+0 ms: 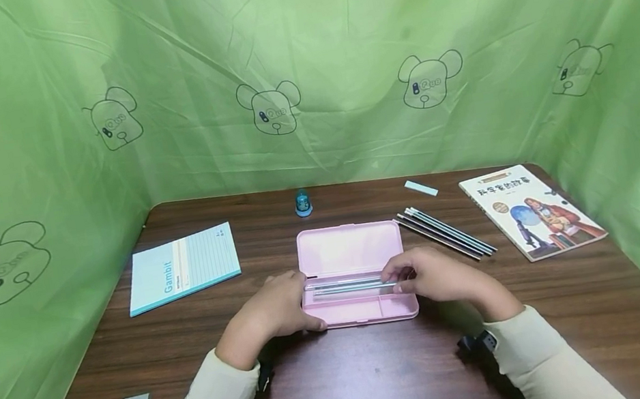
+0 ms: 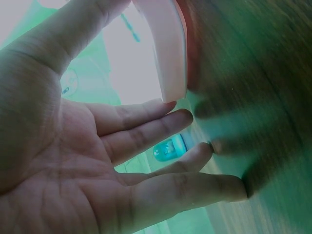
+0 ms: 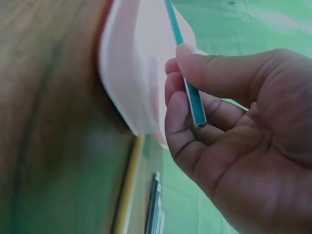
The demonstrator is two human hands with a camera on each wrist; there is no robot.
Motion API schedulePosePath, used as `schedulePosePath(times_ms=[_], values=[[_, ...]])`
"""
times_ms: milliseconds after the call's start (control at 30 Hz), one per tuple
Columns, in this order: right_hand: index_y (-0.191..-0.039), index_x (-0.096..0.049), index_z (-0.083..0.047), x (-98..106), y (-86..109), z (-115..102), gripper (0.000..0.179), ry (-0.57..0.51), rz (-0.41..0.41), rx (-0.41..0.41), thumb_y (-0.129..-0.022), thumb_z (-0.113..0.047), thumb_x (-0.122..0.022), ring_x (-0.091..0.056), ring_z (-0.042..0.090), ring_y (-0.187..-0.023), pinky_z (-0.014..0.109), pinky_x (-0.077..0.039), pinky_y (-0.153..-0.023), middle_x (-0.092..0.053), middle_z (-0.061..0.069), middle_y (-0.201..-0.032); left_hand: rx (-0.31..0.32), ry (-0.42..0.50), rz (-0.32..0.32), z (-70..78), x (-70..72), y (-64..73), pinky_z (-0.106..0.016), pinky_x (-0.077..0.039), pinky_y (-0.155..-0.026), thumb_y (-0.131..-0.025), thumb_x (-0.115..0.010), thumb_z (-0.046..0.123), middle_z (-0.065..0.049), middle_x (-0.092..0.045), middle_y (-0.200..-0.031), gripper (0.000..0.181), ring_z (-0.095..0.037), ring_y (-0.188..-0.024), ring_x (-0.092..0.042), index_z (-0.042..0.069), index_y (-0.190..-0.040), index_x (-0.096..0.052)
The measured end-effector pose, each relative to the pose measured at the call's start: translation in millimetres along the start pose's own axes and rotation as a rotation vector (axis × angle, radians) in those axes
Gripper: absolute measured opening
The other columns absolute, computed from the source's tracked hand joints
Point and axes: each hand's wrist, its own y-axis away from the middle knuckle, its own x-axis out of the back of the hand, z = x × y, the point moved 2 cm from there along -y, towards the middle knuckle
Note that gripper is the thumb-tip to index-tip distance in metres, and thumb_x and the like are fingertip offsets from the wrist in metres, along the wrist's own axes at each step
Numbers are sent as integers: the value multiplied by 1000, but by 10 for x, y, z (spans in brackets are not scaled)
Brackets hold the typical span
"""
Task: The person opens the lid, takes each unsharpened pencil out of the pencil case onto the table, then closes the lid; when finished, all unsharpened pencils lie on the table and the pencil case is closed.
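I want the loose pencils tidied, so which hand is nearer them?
Right. The right hand, pinching a pencil at the right end of the pink case, is on the near side of the loose pencils; the left hand is farther, at its left end.

On my feed I see a smooth pink plastic case [image 1: 349, 247], a translucent plastic dome [image 1: 302, 201] at its eleven o'clock, a paper notebook [image 1: 204, 258] at nine, a paper book [image 1: 530, 213] at three, wrinkled, faintly shiny cloth [image 1: 330, 18] at twelve and a glossy wood-grained tabletop [image 1: 378, 384] at six.

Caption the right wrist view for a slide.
Right hand pinching a teal pencil at the pink pencil case.
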Motion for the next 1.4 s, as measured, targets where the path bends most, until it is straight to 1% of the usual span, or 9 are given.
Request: schedulePosePath(times_ms=[167,300,467,600,767,867,967,1100,1400], values=[[-114,-81,-9,217,78,73,17,-79,76,-36,-99,-2,-79,-70,13,-95,28,-59,-87,-79,3,-101,3,-8,1,6,3,-2,-53,-52,-113,-77,-103,40,-14,-74,-127,80,-31,-114,-65,-4,-134,-68],[-118,-80,-5,456,174,195,18,-107,202,-88,-100,-5,-80,-71,15,-95,26,-58,-85,-80,7,-103,7,-8,0,6,0,0,-53,-51,-114,-78,-103,39,-15,-74,-130,81,-32,-116,-66,-4,-136,-67],[-126,-78,1,731,328,446,24,-90,384,-209,-103,-5,-78,-70,5,-92,20,-56,-82,-81,18,-111,0,-3,5,-1,-1,-1,-53,-51,-114,-77,-103,38,-14,-74,-128,78,-32,-114,-66,-2,-134,-68],[-131,-75,4,848,439,694,28,-82,445,-300,-106,-6,-75,-67,0,-92,17,-54,-79,-80,23,-118,-5,-1,4,-8,-2,0,-54,-48,-118,-77,-103,38,-12,-74,-124,76,-29,-112,-65,-2,-132,-69],[-130,-74,8,882,515,974,29,-34,460,-397,-106,-8,-75,-67,10,-93,21,-51,-77,-79,24,-114,0,8,6,-4,3,9,-52,-50,-115,-76,-104,37,-11,-74,-121,75,-27,-109,-63,-1,-130,-69],[-126,-76,6,876,547,1122,27,58,445,-437,-105,-11,-76,-68,15,-94,28,-49,-82,-80,23,-111,1,9,5,3,5,11,-51,-51,-111,-76,-104,37,-11,-74,-120,74,-27,-107,-62,-1,-129,-70],[-121,-77,6,864,573,1236,25,113,431,-445,-103,-11,-76,-69,14,-91,36,-49,-87,-82,21,-105,1,5,5,7,9,14,-50,-52,-109,-76,-104,38,-11,-74,-120,74,-27,-107,-61,-2,-129,-70],[-117,-77,6,853,585,1307,22,124,426,-444,-102,-10,-75,-69,16,-89,43,-49,-89,-81,18,-99,4,5,5,12,15,18,-50,-53,-108,-76,-103,38,-11,-74,-122,76,-28,-109,-61,-2,-131,-69],[-118,-76,7,827,570,1349,22,113,399,-488,-102,-7,-72,-68,18,-91,44,-48,-91,-81,19,-101,-4,4,3,5,11,16,-51,-52,-110,-77,-103,38,-11,-74,-120,75,-27,-109,-62,-2,-130,-69]])
